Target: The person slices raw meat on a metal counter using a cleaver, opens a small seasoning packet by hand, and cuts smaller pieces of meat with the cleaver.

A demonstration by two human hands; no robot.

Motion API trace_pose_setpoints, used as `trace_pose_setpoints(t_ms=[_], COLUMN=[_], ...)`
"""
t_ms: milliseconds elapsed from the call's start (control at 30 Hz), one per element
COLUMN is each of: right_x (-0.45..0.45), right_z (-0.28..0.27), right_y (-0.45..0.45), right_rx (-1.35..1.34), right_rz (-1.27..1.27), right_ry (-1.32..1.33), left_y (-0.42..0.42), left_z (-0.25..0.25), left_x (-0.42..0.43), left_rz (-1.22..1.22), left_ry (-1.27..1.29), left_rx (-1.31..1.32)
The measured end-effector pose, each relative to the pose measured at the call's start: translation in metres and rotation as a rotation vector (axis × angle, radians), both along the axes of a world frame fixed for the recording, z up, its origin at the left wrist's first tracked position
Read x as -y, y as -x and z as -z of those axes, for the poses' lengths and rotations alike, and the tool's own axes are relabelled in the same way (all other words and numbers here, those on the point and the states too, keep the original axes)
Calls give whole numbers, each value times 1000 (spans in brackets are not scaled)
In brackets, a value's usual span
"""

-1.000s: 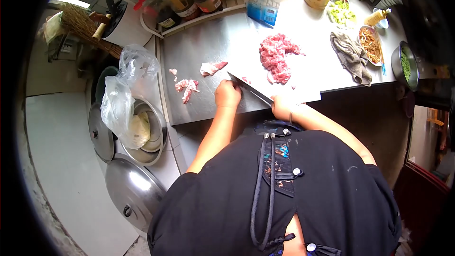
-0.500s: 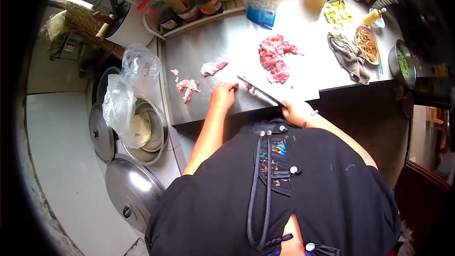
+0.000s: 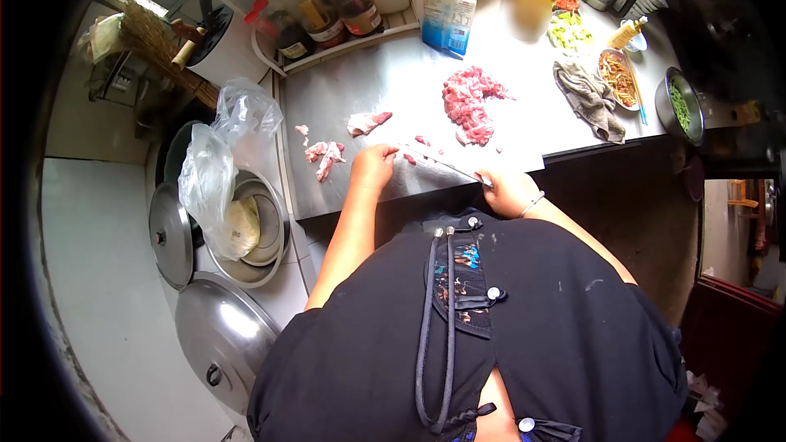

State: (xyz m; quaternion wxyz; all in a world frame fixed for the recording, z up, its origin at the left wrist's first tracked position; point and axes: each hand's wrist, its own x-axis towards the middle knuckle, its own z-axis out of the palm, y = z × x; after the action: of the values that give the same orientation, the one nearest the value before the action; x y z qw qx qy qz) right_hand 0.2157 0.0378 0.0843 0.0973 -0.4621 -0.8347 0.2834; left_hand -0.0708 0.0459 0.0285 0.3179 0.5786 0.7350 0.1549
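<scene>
My right hand (image 3: 509,191) is wrapped round the handle of a kitchen knife (image 3: 446,165), whose blade points left across the steel worktop. At the blade's tip is my left hand (image 3: 374,166), fingers curled together; whatever they hold is hidden. Small red meat bits (image 3: 421,140) lie close to the blade. Beyond them rests a heap of sliced raw meat (image 3: 468,106). A pale, fatty meat chunk (image 3: 368,122) lies just past my left hand, and fatty trimmings (image 3: 327,159) are to its left.
Sauce bottles (image 3: 356,4) stand in a rack behind the worktop (image 3: 327,82). To the right are a crumpled cloth (image 3: 588,96), a dish of shredded food (image 3: 617,78) and a bowl of chopped greens (image 3: 681,106). At left, a plastic bag (image 3: 209,176) hangs over a metal pot (image 3: 282,233).
The knife blade has tilted flatter, and small meat bits now show along its far side. My left hand has shifted slightly left. The whole view has moved a little.
</scene>
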Motion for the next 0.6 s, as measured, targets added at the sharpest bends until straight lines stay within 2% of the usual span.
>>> trace_pose_setpoints(t_ms=[33, 167, 300, 367, 500, 600], right_x=[2, 10, 17, 19, 22, 25], right_z=[-1, -10, -18, -30, -30, -28], right_y=[0, -1, 1, 6, 11, 6], right_rx=[15, 89, 130, 184, 248, 165], right_rz=[10, 27, 8, -8, -29, -76], right_ry=[4, -29, -140, -80, -115, -266], left_y=[2, 9, 9, 6, -33, -46], left_z=[6, 11, -6, -12, -38, -32], left_x=[3, 6, 5, 3, 4, 3], left_rz=[21, 4, -113, 102, 374, 357], left_ry=[-127, -184, -234, -524, -529, -563], left_rx=[9, 29, 66, -3, 86, -53])
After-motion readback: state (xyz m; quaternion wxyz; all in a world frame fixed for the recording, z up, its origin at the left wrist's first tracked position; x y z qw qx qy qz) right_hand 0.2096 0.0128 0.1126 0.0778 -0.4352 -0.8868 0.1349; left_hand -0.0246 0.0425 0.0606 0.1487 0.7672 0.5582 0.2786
